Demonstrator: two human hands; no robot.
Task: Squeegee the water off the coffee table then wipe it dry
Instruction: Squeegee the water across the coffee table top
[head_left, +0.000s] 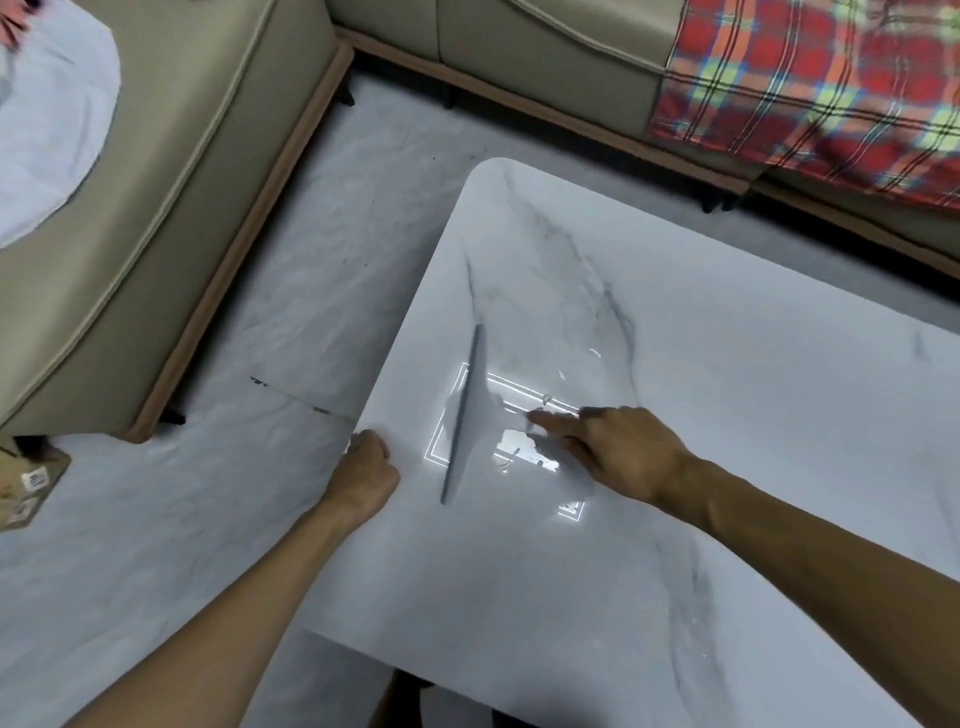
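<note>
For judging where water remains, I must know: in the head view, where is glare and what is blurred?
Head view: a bright rectangular light reflection glares on the coffee table around the squeegee, so water is hard to judge there; head view: the squeegee and the right hand look motion-blurred; head view: the plaid blanket at top right is smeared.

Glossy marble-look coffee table (727, 389), matt grey squeegee (467, 415)

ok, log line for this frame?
phase: squeegeeing | right hand grips squeegee on coffee table | left hand curled at its edge
</note>
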